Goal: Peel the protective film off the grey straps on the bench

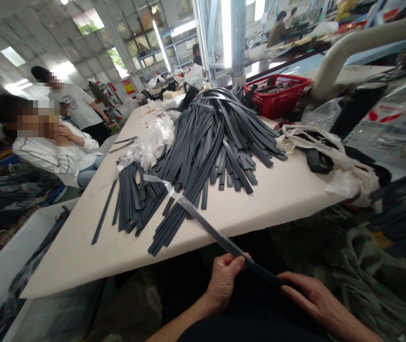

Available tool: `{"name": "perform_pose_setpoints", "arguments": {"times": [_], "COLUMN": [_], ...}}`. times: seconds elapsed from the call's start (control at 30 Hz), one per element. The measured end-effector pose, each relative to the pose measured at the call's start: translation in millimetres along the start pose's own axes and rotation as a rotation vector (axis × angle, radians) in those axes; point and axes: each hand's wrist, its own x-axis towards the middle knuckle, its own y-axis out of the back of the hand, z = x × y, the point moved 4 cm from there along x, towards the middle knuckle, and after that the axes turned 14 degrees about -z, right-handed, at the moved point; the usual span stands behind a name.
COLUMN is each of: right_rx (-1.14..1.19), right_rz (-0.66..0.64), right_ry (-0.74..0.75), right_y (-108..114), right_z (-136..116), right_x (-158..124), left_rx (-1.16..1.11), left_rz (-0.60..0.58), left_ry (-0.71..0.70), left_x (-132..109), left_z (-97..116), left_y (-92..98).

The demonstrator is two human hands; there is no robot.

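A long dark grey strap (265,274) runs across my lap, partly inside a narrow clear plastic sleeve (198,216). My left hand (224,275) pinches the strap where the sleeve ends, thumb on top. Farther right, my right hand (312,292) is closed on the strap's bare end between thumb and fingers. The sleeve's far end lies over a big pile of similar dark grey straps (203,137) on the pale table (260,213). Crumpled clear plastic sleeves (156,137) rest on the left of the pile.
A red basket (277,97) stands behind the pile. Cloth scraps (352,166) and a plastic bottle (391,114) lie at the right, below a thick pipe (363,42). One person (60,147) sits left of the table; another (78,104) stands behind. A white bin (42,228) is at lower left.
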Motion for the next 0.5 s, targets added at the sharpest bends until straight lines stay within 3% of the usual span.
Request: {"name": "perform_pose_setpoints", "arguments": {"times": [0.07, 0.13, 0.2, 0.37, 0.43, 0.5], "right_rx": [0.020, 0.009, -0.022, -0.077, -0.078, -0.077], "right_rz": [0.028, 0.055, 0.065, 0.054, 0.035, 0.040], "right_ry": [-0.083, -0.127, -0.103, 0.058, 0.067, 0.020], "right_y": [0.7, 0.8, 0.0, -0.9, 0.0, 1.4], "right_z": [31.3, 45.5, 36.4, -21.1, -15.2, 19.1], "right_x": [-19.4, -24.3, -12.4, 30.4, 24.9, 4.4], "left_rx": [0.014, 0.032, 0.048, 0.111, 0.102, 0.091], "left_rz": [-0.009, -0.052, -0.096, -0.140, -0.140, -0.134], "left_ry": [0.006, 0.032, 0.058, 0.090, 0.085, 0.081], "left_x": [2.2, 4.3, 5.7, 8.0, 9.1, 10.7], "left_z": [-5.4, -11.4, -16.5, -22.9, -25.2, -28.2], "left_y": [0.1, -3.0, -7.4, -11.6, -9.5, -6.8]}}
